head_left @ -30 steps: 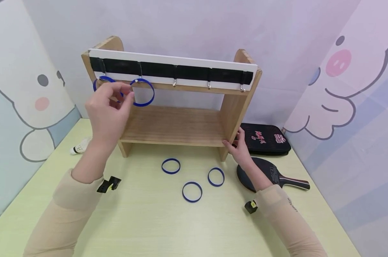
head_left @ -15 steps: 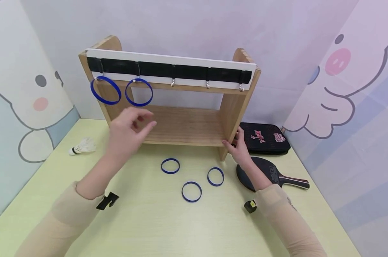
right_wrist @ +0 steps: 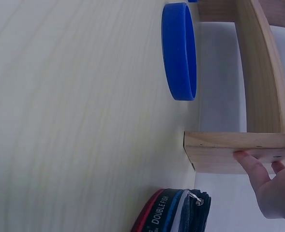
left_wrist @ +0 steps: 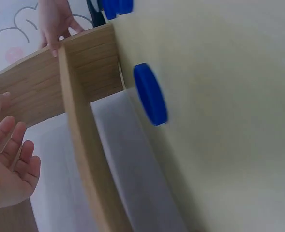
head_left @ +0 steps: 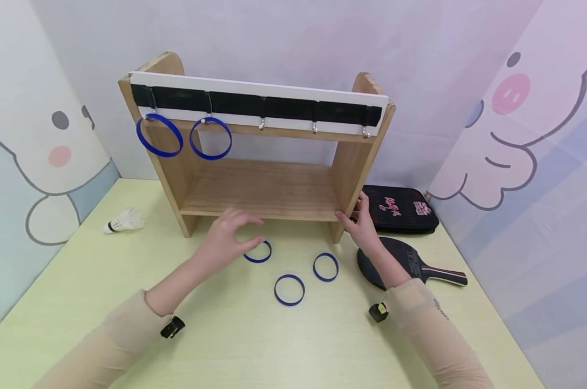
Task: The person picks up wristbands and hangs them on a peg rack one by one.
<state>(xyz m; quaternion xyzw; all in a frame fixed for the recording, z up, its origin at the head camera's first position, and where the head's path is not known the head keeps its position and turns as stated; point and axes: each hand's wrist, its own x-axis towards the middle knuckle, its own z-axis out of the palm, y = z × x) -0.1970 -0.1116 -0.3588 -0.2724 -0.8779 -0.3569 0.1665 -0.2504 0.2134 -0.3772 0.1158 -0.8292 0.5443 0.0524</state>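
My left hand [head_left: 225,240] hovers, fingers loosely parted and holding nothing, over a blue wristband [head_left: 258,262] lying on the table, and hides part of it. In the left wrist view that hand [left_wrist: 12,166] is beside the shelf's board. Two more blue wristbands, one in front [head_left: 290,305] and one to the right [head_left: 326,280], lie nearby. My right hand [head_left: 363,229] grips the lower right side of the wooden shelf [head_left: 269,189], thumb at the front, fingers outside. Blue wristbands hang from the first hook [head_left: 164,155] and the second [head_left: 213,158].
Three bare hooks on the white strip [head_left: 259,89] lie right of the hung wristbands. A black zipped case [head_left: 400,210] and a black table tennis bat [head_left: 410,262] sit right of the shelf. A shuttlecock [head_left: 125,220] lies on the left of the table.
My left hand has left the hung wristbands and moved down and right to the farthest wristband on the table. My right hand keeps its grip on the shelf.
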